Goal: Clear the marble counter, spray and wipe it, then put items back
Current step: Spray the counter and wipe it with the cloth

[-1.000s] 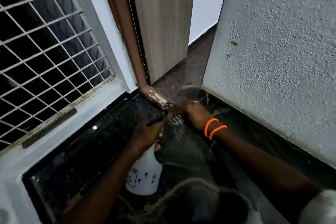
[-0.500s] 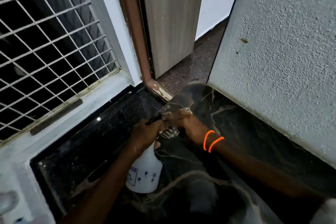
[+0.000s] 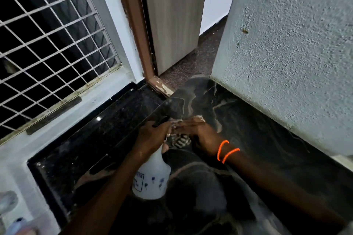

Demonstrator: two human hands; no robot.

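Note:
The dark marble counter [image 3: 248, 131] with pale veins runs from the doorway toward me along the right wall. My left hand [image 3: 152, 135] grips the neck and black trigger of a white spray bottle [image 3: 152, 181], which hangs upright just above the counter. My right hand [image 3: 198, 135], with two orange bands at the wrist, presses a checked cloth [image 3: 180, 140] flat against the marble right beside the bottle's head. Most of the cloth is hidden under the fingers.
A rough pale wall [image 3: 286, 63] borders the counter on the right. A barred window [image 3: 47, 44] and its white sill stand at the left above a black granite ledge [image 3: 99, 139]. A brown door frame and a grey door [image 3: 172, 15] lie straight ahead.
My right hand has drawn the cloth back along the marble from the far corner by the door frame toward me. The bottle stays in my left hand, almost still.

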